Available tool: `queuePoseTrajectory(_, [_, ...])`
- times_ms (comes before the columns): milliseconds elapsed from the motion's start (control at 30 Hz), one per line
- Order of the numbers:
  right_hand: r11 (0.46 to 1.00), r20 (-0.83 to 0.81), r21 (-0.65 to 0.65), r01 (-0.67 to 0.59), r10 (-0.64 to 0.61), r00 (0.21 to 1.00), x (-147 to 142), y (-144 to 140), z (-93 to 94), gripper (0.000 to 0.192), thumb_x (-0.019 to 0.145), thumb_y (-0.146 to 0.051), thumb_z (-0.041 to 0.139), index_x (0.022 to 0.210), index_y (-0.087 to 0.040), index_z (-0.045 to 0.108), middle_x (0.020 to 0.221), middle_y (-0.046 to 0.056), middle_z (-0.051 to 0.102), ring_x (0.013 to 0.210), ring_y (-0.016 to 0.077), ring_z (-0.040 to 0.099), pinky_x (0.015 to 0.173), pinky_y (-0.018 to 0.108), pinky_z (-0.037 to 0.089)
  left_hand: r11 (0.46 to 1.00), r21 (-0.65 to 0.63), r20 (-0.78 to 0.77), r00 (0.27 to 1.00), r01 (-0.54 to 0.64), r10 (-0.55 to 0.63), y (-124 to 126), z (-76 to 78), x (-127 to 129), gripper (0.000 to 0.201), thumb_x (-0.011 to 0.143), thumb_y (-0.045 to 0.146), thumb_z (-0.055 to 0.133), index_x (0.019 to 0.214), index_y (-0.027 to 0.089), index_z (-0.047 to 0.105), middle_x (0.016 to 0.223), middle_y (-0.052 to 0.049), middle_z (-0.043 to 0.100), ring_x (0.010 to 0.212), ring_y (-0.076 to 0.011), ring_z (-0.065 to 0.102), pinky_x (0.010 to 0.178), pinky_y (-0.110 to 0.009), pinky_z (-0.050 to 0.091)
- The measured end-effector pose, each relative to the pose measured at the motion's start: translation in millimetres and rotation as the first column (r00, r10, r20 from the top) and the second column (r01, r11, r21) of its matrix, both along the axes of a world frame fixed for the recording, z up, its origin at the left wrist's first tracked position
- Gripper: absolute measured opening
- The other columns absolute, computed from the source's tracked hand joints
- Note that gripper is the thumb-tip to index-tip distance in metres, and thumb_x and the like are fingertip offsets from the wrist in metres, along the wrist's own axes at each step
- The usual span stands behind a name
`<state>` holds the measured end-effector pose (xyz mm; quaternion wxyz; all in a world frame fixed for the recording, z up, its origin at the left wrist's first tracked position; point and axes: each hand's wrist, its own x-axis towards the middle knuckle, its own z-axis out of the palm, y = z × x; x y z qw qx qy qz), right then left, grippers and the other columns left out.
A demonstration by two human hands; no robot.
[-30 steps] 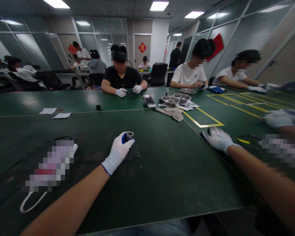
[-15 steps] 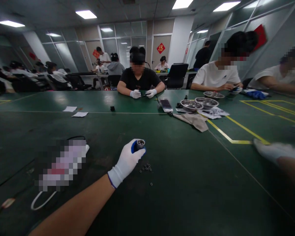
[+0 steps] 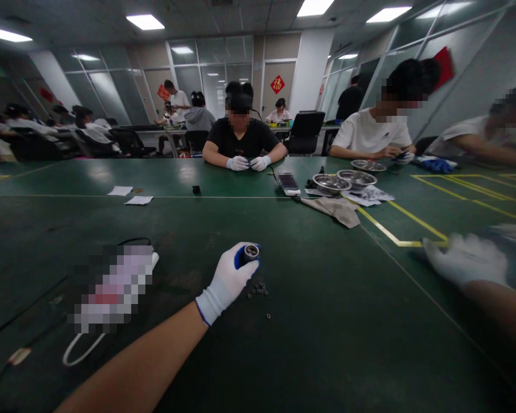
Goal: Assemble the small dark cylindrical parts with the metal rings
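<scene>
Blue cylinder (image 3: 248, 253) — upright, clasped in left hand (image 3: 227, 282) | right hand (image 3: 464, 258) — blurred, grip unclear

Upright blue-and-metal cylinder (image 3: 250, 253); tiny rings (image 3: 258, 288) beside

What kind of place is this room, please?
Probably a workshop or assembly room in an office building. Several gloved people sit at a long green table, handling small parts. The left hand holds a small cylinder beside tiny rings; metal bowls stand farther off. Glass partitions line the walls.

R hand (image 3: 466, 259) motion-blurred, grip unclear; tiny rings (image 3: 258, 289) unidentifiable.
</scene>
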<state>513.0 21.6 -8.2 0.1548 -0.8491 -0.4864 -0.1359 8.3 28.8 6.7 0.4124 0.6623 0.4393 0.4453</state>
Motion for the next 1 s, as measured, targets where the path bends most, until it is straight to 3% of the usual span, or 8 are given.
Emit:
queuePoseTrajectory(67, [0.997, -0.009, -0.048, -0.064, 0.064, 0.998, -32, -4, 7.0, 0.083, 0.101, -0.055, 0.022, 0.137, 0.011, 0.058, 0.138, 0.043, 0.051, 0.137, 0.0473, 0.046, 0.104, 0.058, 0.036, 1.0, 0.024, -0.011, 1.0, 0.013, -0.013, -1, 0.4, 1, 0.033, 0.079, 0.02, 0.07, 0.112, 0.015, 0.072, 0.111, -0.011, 0.077, 0.107, -0.0271, 0.071, 0.102, -0.046, 0.054])
queuePoseTrajectory(200, [0.93, -0.006, 0.06, -0.362, 0.363, 0.932, -119, -5, 12.8, 0.068, 0.099, -0.048, 0.037, 0.14, 0.002, 0.056, 0.15, 0.032, 0.049, 0.145, 0.0429, 0.039, 0.12, 0.056, 0.026, 0.994, 0.093, -0.062, 0.997, 0.049, -0.044, -4, 2.8, 2, 0.032, 0.081, 0.023, 0.071, 0.113, 0.015, 0.072, 0.111, -0.011, 0.075, 0.106, -0.0265, 0.071, 0.1, -0.046, 0.055])
queuePoseTrajectory(300, [0.764, -0.103, 0.15, -0.627, 0.643, 0.759, -193, -8, 10.5, 0.063, 0.094, -0.05, 0.051, 0.145, -0.013, 0.053, 0.155, 0.021, 0.048, 0.146, 0.0377, 0.041, 0.119, 0.056, 0.035, 0.988, 0.154, -0.097, 0.995, 0.034, -0.019, -6, 3.1, 3, 0.031, 0.082, 0.026, 0.071, 0.112, 0.016, 0.072, 0.109, -0.011, 0.074, 0.104, -0.0261, 0.071, 0.099, -0.045, 0.055])
queuePoseTrajectory(367, [0.643, -0.18, 0.233, -0.73, 0.766, 0.617, -240, -13, 10.1, 0.066, 0.091, -0.049, 0.058, 0.149, -0.019, 0.049, 0.153, 0.018, 0.05, 0.145, 0.0366, 0.044, 0.118, 0.058, 0.039, 0.984, 0.175, -0.106, 0.994, 0.013, 0.005, -7, 2.3, 4, 0.032, 0.083, 0.027, 0.071, 0.114, 0.017, 0.072, 0.111, -0.011, 0.074, 0.106, -0.0261, 0.071, 0.101, -0.045, 0.054])
queuePoseTrajectory(467, [0.458, -0.261, 0.366, -0.81, 0.886, 0.383, -299, -18, 12.0, 0.068, 0.088, -0.034, 0.06, 0.152, -0.018, 0.043, 0.147, 0.018, 0.055, 0.136, 0.0329, 0.053, 0.115, 0.054, 0.046, 0.983, 0.184, -0.091, 0.995, -0.024, 0.042, -6, 0.7, 5, 0.033, 0.084, 0.027, 0.07, 0.115, 0.017, 0.071, 0.114, -0.011, 0.075, 0.11, -0.0262, 0.07, 0.104, -0.045, 0.053])
queuePoseTrajectory(533, [0.402, -0.295, 0.441, -0.803, 0.909, 0.293, -325, -18, 11.7, 0.07, 0.086, -0.026, 0.06, 0.152, -0.018, 0.042, 0.141, 0.017, 0.059, 0.131, 0.0308, 0.058, 0.114, 0.052, 0.048, 0.98, 0.186, -0.075, 0.994, -0.067, 0.082, -4, -0.1, 5, 0.032, 0.083, 0.025, 0.069, 0.114, 0.017, 0.071, 0.115, -0.012, 0.075, 0.11, -0.0265, 0.071, 0.104, -0.046, 0.053])
queuePoseTrajectory(700, [0.446, -0.354, 0.564, -0.695, 0.891, 0.284, -351, -7, -1.6, 0.074, 0.08, -0.018, 0.064, 0.151, -0.018, 0.044, 0.136, 0.018, 0.063, 0.128, 0.0318, 0.062, 0.113, 0.053, 0.049, 0.967, 0.221, -0.078, 0.986, -0.129, 0.149, -4, 0.0, 5, 0.033, 0.081, 0.023, 0.069, 0.114, 0.019, 0.071, 0.115, -0.01, 0.076, 0.111, -0.0269, 0.071, 0.104, -0.046, 0.054])
queuePoseTrajectory(1000, [0.488, -0.368, 0.568, -0.663, 0.871, 0.326, -343, -7, -8.1, 0.056, 0.082, -0.019, 0.063, 0.138, -0.023, 0.062, 0.121, 0.01, 0.074, 0.113, 0.0288, 0.072, 0.104, 0.049, 0.057, 0.96, 0.273, -0.142, 0.984, -0.065, 0.107, -9, 6.8, 2, 0.023, 0.082, 0.029, 0.073, 0.103, 0.02, 0.072, 0.1, -0.005, 0.075, 0.095, -0.0241, 0.072, 0.089, -0.038, 0.058])
